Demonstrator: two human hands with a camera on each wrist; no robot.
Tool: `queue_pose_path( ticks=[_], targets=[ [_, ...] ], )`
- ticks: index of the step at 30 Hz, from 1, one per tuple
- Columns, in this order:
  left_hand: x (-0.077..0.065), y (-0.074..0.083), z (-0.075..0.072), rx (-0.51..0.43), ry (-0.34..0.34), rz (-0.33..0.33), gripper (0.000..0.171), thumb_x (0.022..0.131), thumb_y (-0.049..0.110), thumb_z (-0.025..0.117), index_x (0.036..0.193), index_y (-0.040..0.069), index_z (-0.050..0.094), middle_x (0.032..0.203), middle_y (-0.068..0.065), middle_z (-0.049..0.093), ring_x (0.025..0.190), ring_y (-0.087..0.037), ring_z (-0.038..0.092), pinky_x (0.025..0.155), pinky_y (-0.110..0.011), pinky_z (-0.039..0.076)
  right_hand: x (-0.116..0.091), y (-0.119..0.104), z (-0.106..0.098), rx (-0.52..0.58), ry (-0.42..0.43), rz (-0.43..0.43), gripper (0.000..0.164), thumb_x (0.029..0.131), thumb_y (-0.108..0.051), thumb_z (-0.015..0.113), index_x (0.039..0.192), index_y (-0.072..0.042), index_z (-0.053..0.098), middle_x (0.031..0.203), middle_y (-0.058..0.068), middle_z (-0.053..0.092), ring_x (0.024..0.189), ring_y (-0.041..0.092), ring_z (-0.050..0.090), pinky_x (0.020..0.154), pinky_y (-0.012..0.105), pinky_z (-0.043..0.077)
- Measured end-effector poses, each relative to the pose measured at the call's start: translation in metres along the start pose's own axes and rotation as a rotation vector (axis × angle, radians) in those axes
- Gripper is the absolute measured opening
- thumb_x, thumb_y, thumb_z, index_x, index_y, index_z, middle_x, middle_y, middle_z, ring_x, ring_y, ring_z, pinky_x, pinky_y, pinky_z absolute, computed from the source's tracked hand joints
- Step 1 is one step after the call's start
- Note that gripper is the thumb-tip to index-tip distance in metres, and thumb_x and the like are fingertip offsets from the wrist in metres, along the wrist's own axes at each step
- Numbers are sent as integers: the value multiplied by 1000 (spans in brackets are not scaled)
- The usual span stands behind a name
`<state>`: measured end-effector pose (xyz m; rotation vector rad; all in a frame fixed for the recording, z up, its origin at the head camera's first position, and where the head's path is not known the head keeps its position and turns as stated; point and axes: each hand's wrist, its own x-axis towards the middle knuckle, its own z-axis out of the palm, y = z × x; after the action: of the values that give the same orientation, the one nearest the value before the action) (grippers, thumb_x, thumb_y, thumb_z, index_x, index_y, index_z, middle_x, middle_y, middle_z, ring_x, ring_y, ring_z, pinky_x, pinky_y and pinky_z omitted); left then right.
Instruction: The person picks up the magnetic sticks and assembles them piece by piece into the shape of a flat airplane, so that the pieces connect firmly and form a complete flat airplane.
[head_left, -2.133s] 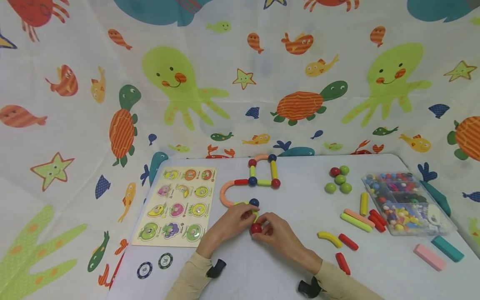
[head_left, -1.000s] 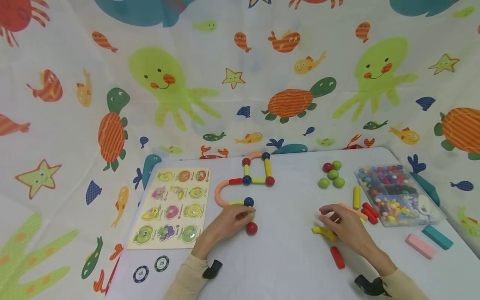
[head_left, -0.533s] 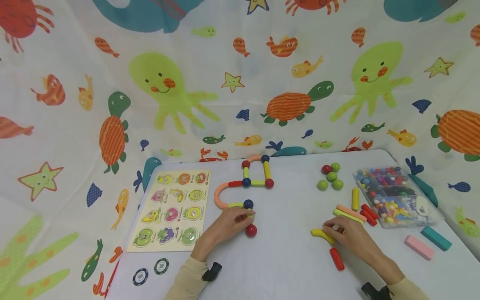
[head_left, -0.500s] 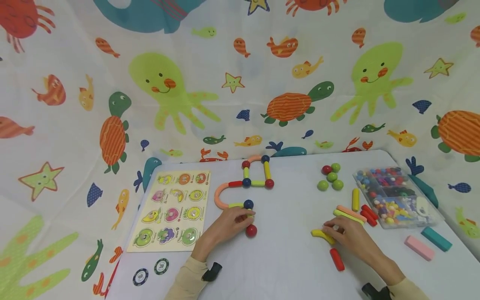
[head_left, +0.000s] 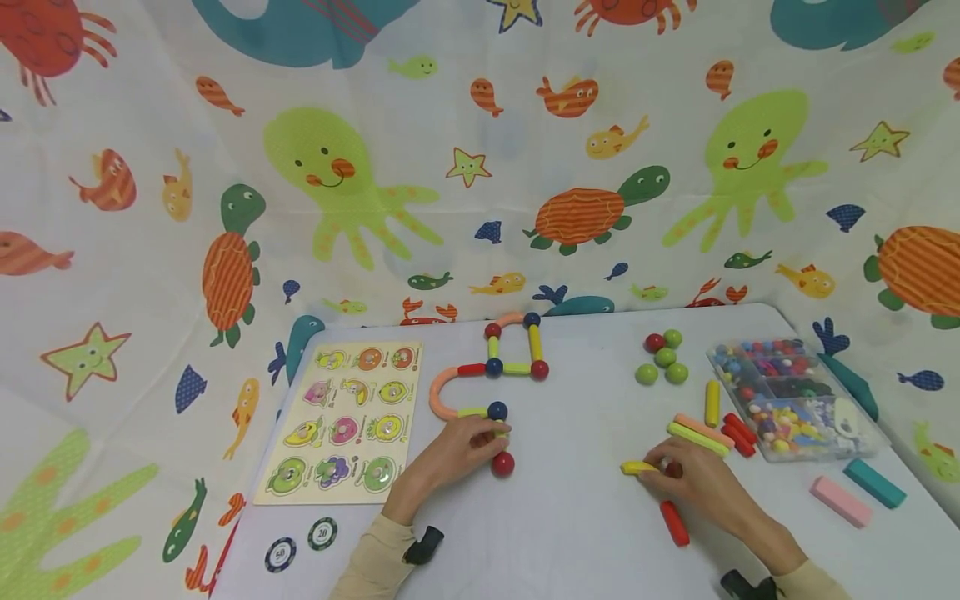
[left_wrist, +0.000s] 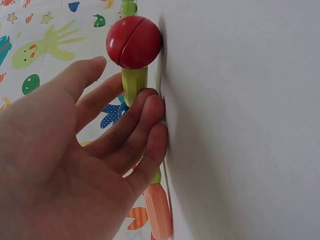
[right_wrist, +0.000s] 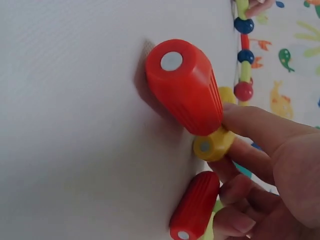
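Observation:
My left hand [head_left: 456, 450] rests with its fingertips against a short yellow-green magnetic rod [left_wrist: 135, 82], its thumb held away from it. A red ball [head_left: 503, 464] sits on the rod's near end and a dark blue ball [head_left: 497, 411] at its far end. They continue a chain of rods and balls, with a curved peach rod [head_left: 441, 392] on its left. On the right, my right hand [head_left: 697, 479] pinches a curved yellow rod [head_left: 636, 468] between thumb and fingers. One red rod [head_left: 674, 523] lies just in front of this hand; another red rod [right_wrist: 195, 207] is beside its fingers.
A fruit puzzle board [head_left: 341, 425] lies at left, with two round chips [head_left: 323, 533] near it. Loose green balls [head_left: 665, 357], more rods [head_left: 712, 404], a divided bead box [head_left: 817, 458] and pink [head_left: 842, 502] and teal blocks [head_left: 875, 483] are at right.
My right hand has left the red ball and moved right to the curved yellow rod, which its fingers now pinch and have turned slightly. My left hand stays at the chain.

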<state>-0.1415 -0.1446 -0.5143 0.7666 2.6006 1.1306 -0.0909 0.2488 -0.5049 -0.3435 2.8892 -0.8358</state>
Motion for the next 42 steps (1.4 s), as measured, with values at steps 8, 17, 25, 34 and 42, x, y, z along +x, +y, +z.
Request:
queue_pose_path(
  ticks=[8,17,25,34,42],
  targets=[
    [-1,0,-1,-22,-4,0,32,101,32,64,128,16,70,92,12,63,86,-5,56,79,-21,51,11,-10,5,71,68,8,23,84,-26,84,98,-19,67,89,-7,70,61,2,50,53,20,43],
    [-3,0,0,-40,-17,-18,32,100,30,65,129,17,70,95,10,64,88,-5,57,81,-21,51,30,-33,18,227,-3,-23,26,86,-25,82,106,-20,67,93,-7,69,63,5,54,57,20,46],
    [-4,0,-2,-40,-47,-16,35,99,34,66,130,20,70,94,11,65,87,-4,57,81,-20,52,44,-56,33,265,-126,-159,26,88,-22,80,113,-21,70,101,-7,70,70,4,57,66,19,51],
    [-4,-1,-4,-70,-81,28,34,97,34,69,127,17,71,90,12,66,83,-3,58,78,-19,51,52,-81,52,246,-149,-287,25,85,-20,82,108,-21,71,101,-9,68,75,2,52,68,18,49],
    [-3,0,-5,-70,-91,32,34,98,34,69,126,17,72,88,12,66,82,-3,57,77,-19,50,57,-95,67,225,-172,-327,24,84,-15,83,105,-20,70,100,-10,66,79,4,54,72,19,49]
  ],
)
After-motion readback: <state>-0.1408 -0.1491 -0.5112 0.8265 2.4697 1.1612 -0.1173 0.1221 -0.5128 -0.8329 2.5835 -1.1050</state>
